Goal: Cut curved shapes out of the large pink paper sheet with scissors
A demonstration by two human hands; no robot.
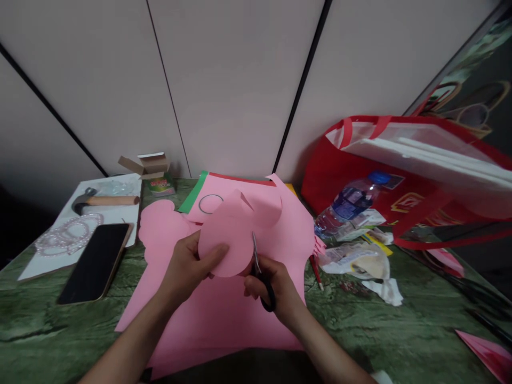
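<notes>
A green tabletop with dark, wood-like streaks (344, 325). Large cut sheets of pink paper (224, 314) cover its middle. On the left lie a flat white sheet (40, 266) and, overlapping its edge, a black phone with a gold rim (96, 261); behind is an opened green-and-red cardboard box (162, 184). On the right are a red pencil (316, 273), crumpled clear plastic wrappers (356, 260), a blue-capped clear bottle (349, 201) and a big red bag (328, 165).

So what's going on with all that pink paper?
Someone's left hand is holding a round pink piece up, thumb on top. Their right hand holds black-handled scissors, with the blades at the right edge of that piece. Below, more pink paper is spread over the green table. A phone and a hammer lie off to the left.
</notes>
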